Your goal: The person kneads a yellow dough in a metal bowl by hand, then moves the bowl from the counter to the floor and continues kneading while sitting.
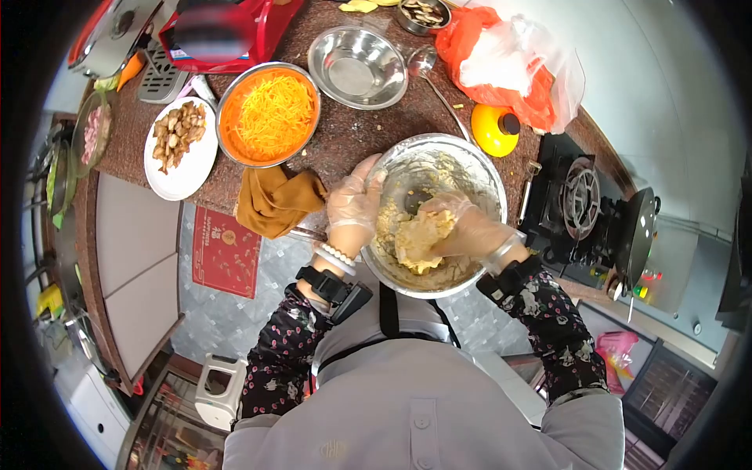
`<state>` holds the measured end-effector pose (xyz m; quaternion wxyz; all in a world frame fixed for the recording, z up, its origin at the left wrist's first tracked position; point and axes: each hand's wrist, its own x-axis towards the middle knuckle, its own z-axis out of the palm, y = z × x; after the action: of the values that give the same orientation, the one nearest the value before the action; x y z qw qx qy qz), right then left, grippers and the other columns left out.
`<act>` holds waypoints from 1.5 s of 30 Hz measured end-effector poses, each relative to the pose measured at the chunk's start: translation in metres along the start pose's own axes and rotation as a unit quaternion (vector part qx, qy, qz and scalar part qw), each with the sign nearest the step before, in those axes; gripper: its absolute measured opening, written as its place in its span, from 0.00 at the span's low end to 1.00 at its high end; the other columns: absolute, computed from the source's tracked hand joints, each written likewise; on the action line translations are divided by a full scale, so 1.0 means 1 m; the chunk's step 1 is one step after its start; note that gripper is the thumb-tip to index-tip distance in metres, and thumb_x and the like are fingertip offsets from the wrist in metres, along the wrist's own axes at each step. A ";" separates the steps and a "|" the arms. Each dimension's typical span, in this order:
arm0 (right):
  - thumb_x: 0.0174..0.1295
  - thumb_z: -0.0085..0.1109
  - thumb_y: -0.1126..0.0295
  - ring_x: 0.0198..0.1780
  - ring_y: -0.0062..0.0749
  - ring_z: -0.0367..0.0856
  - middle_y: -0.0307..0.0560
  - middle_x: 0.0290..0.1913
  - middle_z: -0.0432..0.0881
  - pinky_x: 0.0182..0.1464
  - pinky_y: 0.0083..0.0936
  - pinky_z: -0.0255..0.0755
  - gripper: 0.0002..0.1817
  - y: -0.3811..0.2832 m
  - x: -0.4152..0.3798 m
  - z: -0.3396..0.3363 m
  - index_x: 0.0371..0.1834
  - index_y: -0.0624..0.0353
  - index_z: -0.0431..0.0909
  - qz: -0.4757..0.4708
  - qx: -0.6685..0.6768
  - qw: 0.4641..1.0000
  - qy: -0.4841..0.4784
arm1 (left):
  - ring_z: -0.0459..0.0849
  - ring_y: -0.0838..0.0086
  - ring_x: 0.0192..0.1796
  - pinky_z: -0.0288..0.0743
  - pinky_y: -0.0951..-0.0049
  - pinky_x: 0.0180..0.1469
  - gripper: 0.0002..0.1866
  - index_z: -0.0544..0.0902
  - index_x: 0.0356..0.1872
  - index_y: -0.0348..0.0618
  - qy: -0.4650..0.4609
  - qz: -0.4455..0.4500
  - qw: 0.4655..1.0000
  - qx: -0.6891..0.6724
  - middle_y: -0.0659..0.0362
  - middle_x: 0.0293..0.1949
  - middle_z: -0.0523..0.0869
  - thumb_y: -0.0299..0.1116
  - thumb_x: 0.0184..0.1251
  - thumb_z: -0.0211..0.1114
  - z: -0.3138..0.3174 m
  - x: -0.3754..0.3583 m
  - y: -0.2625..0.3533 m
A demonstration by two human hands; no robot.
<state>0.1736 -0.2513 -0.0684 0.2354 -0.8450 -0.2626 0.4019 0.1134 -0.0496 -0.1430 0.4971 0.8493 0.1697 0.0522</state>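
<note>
A large steel mixing bowl (493,182) stands at the counter's near edge, its inner wall smeared with flour and dough. My left hand (352,205), in a clear plastic glove, grips the bowl's left rim. My right hand (462,229), gloved too, is down inside the bowl with its fingers pressed into a lump of crumbly yellow dough (417,237). Part of the right fingers is hidden by the dough. Just left of my left hand lies a brown cloth (276,205), partly hanging over the counter edge.
Behind the bowl are an empty steel basin (357,69), a ladle (442,90) and a yellow bottle (493,131). To the left sit a bowl of shredded carrot (274,117) and a white plate (182,185) with brown pieces. A gas stove (576,204) is on the right.
</note>
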 end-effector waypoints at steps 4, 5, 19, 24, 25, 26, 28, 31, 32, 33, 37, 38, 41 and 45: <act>0.35 0.76 0.73 0.58 0.45 0.72 0.50 0.52 0.75 0.63 0.33 0.66 0.34 0.026 0.001 0.019 0.53 0.54 0.77 -0.049 0.003 0.995 0.088 | 0.78 0.50 0.56 0.70 0.62 0.59 0.36 0.63 0.70 0.41 0.023 0.200 0.957 0.208 0.42 0.56 0.77 0.34 0.60 0.65 -0.026 -0.011 0.034; 0.35 0.75 0.74 0.57 0.45 0.73 0.50 0.50 0.76 0.62 0.33 0.67 0.33 0.035 -0.001 0.023 0.52 0.54 0.77 -0.064 0.010 0.992 0.112 | 0.74 0.47 0.59 0.68 0.62 0.62 0.40 0.59 0.71 0.39 -0.092 0.164 0.965 0.184 0.39 0.60 0.72 0.34 0.57 0.67 -0.028 -0.017 0.042; 0.33 0.74 0.76 0.43 0.45 0.77 0.46 0.38 0.79 0.46 0.40 0.70 0.26 -0.005 -0.073 0.012 0.41 0.55 0.78 -0.143 0.173 0.895 0.385 | 0.78 0.54 0.44 0.76 0.61 0.46 0.32 0.77 0.50 0.42 -0.297 0.168 0.938 0.053 0.47 0.43 0.75 0.29 0.36 0.75 -0.011 -0.037 0.115; 0.33 0.75 0.72 0.42 0.44 0.78 0.47 0.39 0.79 0.47 0.38 0.70 0.24 -0.017 -0.102 -0.020 0.39 0.54 0.80 -0.125 0.215 0.900 0.357 | 0.77 0.71 0.32 0.70 0.75 0.29 0.25 0.83 0.45 0.41 -0.195 0.249 0.949 0.009 0.54 0.39 0.75 0.33 0.40 0.78 -0.012 -0.037 0.141; 0.34 0.74 0.72 0.42 0.45 0.77 0.48 0.39 0.79 0.47 0.38 0.70 0.24 -0.016 -0.104 -0.023 0.40 0.54 0.80 -0.130 0.212 0.900 0.357 | 0.77 0.72 0.31 0.70 0.75 0.29 0.24 0.83 0.44 0.42 -0.208 0.241 0.948 0.022 0.54 0.38 0.76 0.33 0.40 0.77 -0.016 -0.037 0.146; 0.35 0.74 0.72 0.42 0.45 0.77 0.48 0.39 0.79 0.47 0.39 0.70 0.23 -0.015 -0.104 -0.025 0.40 0.54 0.80 -0.134 0.208 0.901 0.357 | 0.77 0.72 0.31 0.69 0.76 0.29 0.23 0.83 0.43 0.42 -0.219 0.234 0.947 0.034 0.54 0.37 0.76 0.32 0.41 0.76 -0.021 -0.035 0.153; 0.36 0.73 0.73 0.43 0.46 0.77 0.48 0.39 0.79 0.47 0.40 0.70 0.23 -0.011 -0.101 -0.026 0.41 0.55 0.79 -0.138 0.197 0.903 0.357 | 0.77 0.72 0.31 0.70 0.76 0.29 0.21 0.83 0.42 0.42 -0.223 0.234 0.945 0.047 0.54 0.37 0.77 0.32 0.41 0.75 -0.024 -0.033 0.160; 0.38 0.71 0.73 0.43 0.48 0.76 0.49 0.39 0.78 0.48 0.42 0.70 0.23 -0.007 -0.096 -0.024 0.42 0.55 0.78 -0.134 0.175 0.907 0.358 | 0.78 0.68 0.34 0.73 0.71 0.33 0.24 0.82 0.44 0.42 -0.180 0.272 0.945 0.034 0.52 0.40 0.77 0.34 0.40 0.76 -0.011 -0.036 0.145; 0.39 0.70 0.74 0.43 0.49 0.76 0.50 0.39 0.78 0.48 0.42 0.70 0.23 -0.006 -0.093 -0.023 0.43 0.55 0.78 -0.132 0.164 0.909 0.359 | 0.78 0.64 0.38 0.73 0.69 0.38 0.25 0.82 0.45 0.41 -0.192 0.268 0.943 0.048 0.50 0.42 0.77 0.32 0.40 0.75 -0.013 -0.033 0.142; 0.39 0.70 0.74 0.43 0.49 0.76 0.50 0.39 0.78 0.48 0.43 0.70 0.23 -0.004 -0.086 -0.020 0.43 0.55 0.77 -0.131 0.150 0.912 0.358 | 0.78 0.60 0.43 0.73 0.66 0.43 0.26 0.81 0.47 0.41 -0.234 0.245 0.938 0.080 0.49 0.45 0.76 0.31 0.40 0.75 -0.012 -0.025 0.143; 0.43 0.66 0.76 0.50 0.57 0.71 0.56 0.45 0.75 0.54 0.46 0.66 0.29 0.016 -0.046 0.016 0.53 0.55 0.72 -0.112 0.089 0.933 0.329 | 0.77 0.52 0.52 0.74 0.61 0.54 0.28 0.76 0.52 0.38 -0.264 0.240 0.913 0.197 0.44 0.49 0.75 0.20 0.43 0.68 0.017 -0.020 0.091; 0.43 0.67 0.76 0.54 0.57 0.68 0.57 0.50 0.72 0.58 0.46 0.63 0.30 0.026 -0.037 0.029 0.53 0.58 0.70 -0.097 0.106 0.940 0.310 | 0.77 0.52 0.52 0.74 0.61 0.55 0.28 0.74 0.54 0.37 -0.251 0.269 0.891 0.265 0.43 0.49 0.74 0.17 0.45 0.65 0.027 -0.024 0.065; 0.44 0.67 0.74 0.61 0.61 0.62 0.62 0.58 0.67 0.65 0.47 0.56 0.36 0.029 -0.023 0.042 0.60 0.62 0.64 -0.041 0.083 0.949 0.302 | 0.67 0.47 0.65 0.61 0.56 0.68 0.34 0.64 0.62 0.29 -0.318 0.155 0.852 0.386 0.35 0.60 0.69 0.21 0.50 0.61 0.041 -0.018 0.091; 0.47 0.61 0.72 0.68 0.63 0.58 0.68 0.65 0.64 0.71 0.48 0.49 0.42 0.034 -0.010 0.045 0.68 0.72 0.55 0.006 -0.109 0.963 0.247 | 0.54 0.44 0.74 0.49 0.56 0.74 0.46 0.52 0.69 0.24 -0.412 0.126 0.781 0.451 0.30 0.68 0.59 0.33 0.51 0.66 0.063 -0.007 0.086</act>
<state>0.1407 -0.2746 -0.1095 0.1971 -0.9400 -0.2335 0.1516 0.1432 -0.1428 -0.0997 0.0684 0.9308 -0.1562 -0.3233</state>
